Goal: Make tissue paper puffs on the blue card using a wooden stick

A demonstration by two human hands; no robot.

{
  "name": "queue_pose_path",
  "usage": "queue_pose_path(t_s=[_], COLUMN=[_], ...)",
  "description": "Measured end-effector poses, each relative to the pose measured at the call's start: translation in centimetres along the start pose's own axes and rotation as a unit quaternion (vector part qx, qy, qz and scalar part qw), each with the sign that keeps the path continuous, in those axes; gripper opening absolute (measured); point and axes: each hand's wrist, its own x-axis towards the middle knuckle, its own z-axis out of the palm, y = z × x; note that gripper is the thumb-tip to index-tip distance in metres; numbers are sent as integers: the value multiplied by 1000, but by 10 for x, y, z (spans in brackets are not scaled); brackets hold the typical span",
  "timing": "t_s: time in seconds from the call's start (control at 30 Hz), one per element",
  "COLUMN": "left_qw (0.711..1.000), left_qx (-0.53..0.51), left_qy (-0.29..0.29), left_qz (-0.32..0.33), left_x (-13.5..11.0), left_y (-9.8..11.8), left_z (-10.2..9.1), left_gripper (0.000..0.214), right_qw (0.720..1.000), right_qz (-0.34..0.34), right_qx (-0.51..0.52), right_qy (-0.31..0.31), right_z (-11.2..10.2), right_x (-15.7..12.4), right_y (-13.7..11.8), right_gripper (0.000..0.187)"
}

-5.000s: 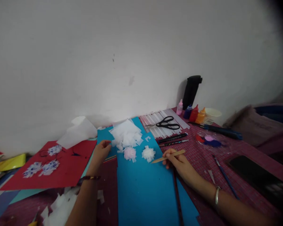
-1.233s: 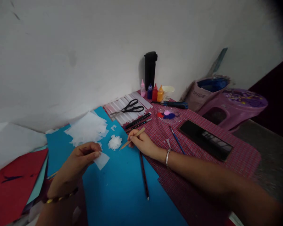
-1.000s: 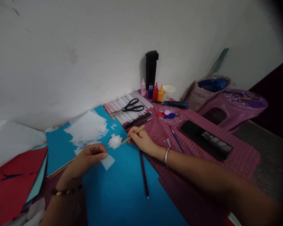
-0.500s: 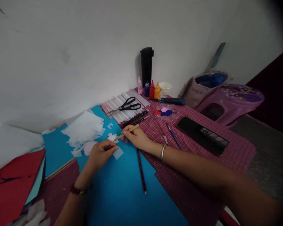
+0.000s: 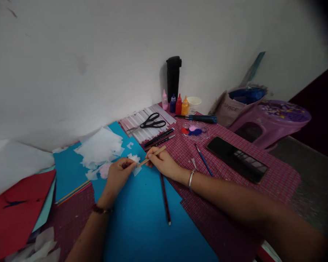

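My left hand (image 5: 118, 175) pinches a small square of white tissue paper (image 5: 137, 170) over the blue paper sheet (image 5: 142, 222). My right hand (image 5: 161, 162) grips a thin wooden stick (image 5: 153, 155) whose tip meets the tissue at my left fingertips. A crumpled white tissue puff (image 5: 133, 157) lies just behind the two hands, and a pale pink one (image 5: 105, 169) sits left of my left hand. A pile of cut tissue squares (image 5: 100, 148) lies further back on the blue sheet.
A dark pencil (image 5: 165, 198) lies under my right wrist. Black scissors (image 5: 152, 121) rest on white strips, with paint bottles (image 5: 177, 104), a black flask (image 5: 173, 76), a paint palette (image 5: 191, 130), a brush (image 5: 203, 165), a phone (image 5: 237, 158) and a purple stool (image 5: 270, 122) to the right. Red paper (image 5: 13, 214) lies left.
My left hand carried the tissue square right and forward to the stick's tip. My right hand stayed near the white puff, holding the stick. The view shifted slightly.
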Motion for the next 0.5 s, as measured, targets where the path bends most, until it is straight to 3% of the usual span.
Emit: queue_pose_path(t_s=[0.27, 0.4, 0.5], left_qw=[999, 999, 999], left_qx=[15, 16, 15], left_qy=[29, 28, 34], left_qz=[19, 28, 38], left_x=[-1, -1, -1], left_y=[4, 3, 1], left_z=[-2, -3, -1], left_gripper=[27, 26, 26], right_qw=[975, 931, 876], right_qz=[-111, -185, -213], right_qx=[-189, -295, -399], right_qy=[-37, -113, -169], right_z=[-3, -6, -5], right_x=[-10, -20, -25], right_y=[-5, -13, -14], right_gripper=[17, 16, 17])
